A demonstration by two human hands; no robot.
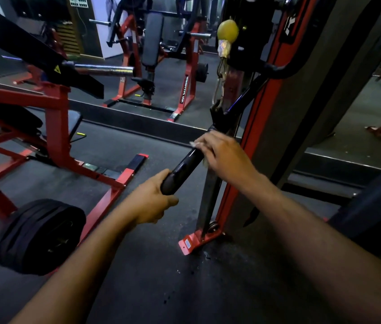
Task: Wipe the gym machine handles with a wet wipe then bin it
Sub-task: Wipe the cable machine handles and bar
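Head camera: a person's left hand [154,198] grips the near end of a black handle [182,169] on a cable machine, fingers curled round it. Just beyond that grip, the right hand [222,155] wraps a wet wipe [204,161] around the handle's far part, white edges showing at the fingers. A yellow ball stopper [228,31] hangs above.

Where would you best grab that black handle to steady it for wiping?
At its free lower end, from below-left, where the left hand grips the handle. It slants up to its cable clip, leaving the upper part for the right hand and wipe.
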